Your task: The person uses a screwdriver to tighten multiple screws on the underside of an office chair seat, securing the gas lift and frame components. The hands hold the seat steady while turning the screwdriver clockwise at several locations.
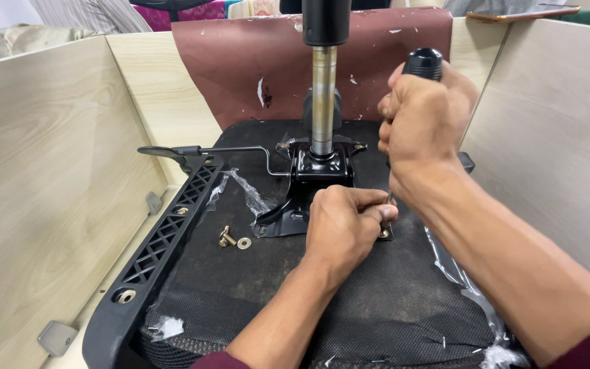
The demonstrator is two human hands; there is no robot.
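An upturned office chair seat (240,287) lies before me, its underside covered in black fabric. A black metal mechanism plate (319,171) with a chrome gas cylinder (323,96) stands on it. My right hand (421,119) grips the black handle of a screwdriver (423,63) held upright, its shaft running down to a bolt at the plate's near right corner. My left hand (343,222) rests on the seat and pinches the screwdriver tip at that bolt. A loose brass bolt (226,237) and washer (244,243) lie on the fabric to the left.
A black plastic armrest bracket (165,239) runs along the seat's left edge, with a thin adjustment lever (240,150) above it. Light wooden panels (42,178) wall in both sides. Torn clear plastic wrap (247,195) and a brown sheet (254,61) lie behind.
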